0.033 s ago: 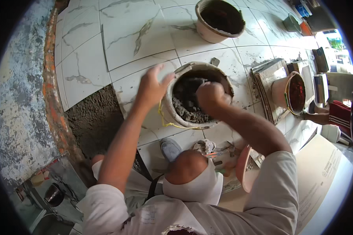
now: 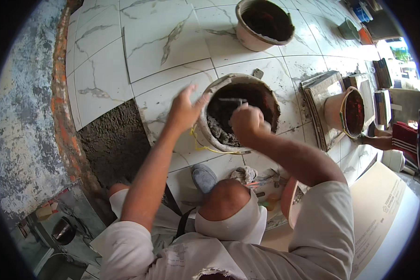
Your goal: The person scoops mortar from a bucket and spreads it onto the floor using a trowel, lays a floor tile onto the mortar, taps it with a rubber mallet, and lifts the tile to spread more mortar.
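Observation:
A plastic bucket (image 2: 210, 138) of grey, lumpy mortar (image 2: 221, 130) stands in front of me on the white marble-patterned tiles (image 2: 158, 79). My right hand (image 2: 247, 123) is closed around a trowel (image 2: 233, 100) inside it, the blade partly visible above the mortar. My left hand (image 2: 186, 109) is at the bucket's left rim, fingers apart and slightly blurred; whether it touches the rim is unclear. A yellow cord (image 2: 194, 140) hangs at that side. Below the bucket are a crumpled rag (image 2: 245, 173) and scattered small tools (image 2: 261, 193).
Another bucket (image 2: 252, 39) stands behind; one more (image 2: 333, 112) sits right beside stacked boards (image 2: 312, 107). Exposed mortar bed (image 2: 109, 135) borders the tiles at left, near a weathered wall (image 2: 25, 116). Cardboard (image 2: 378, 205) lies at lower right. Another person's leg (image 2: 380, 140) shows at far right.
My right hand has dropped slightly within the bucket, and more of the trowel now shows. My left hand has moved slightly down beside the rim. The view has shifted a little.

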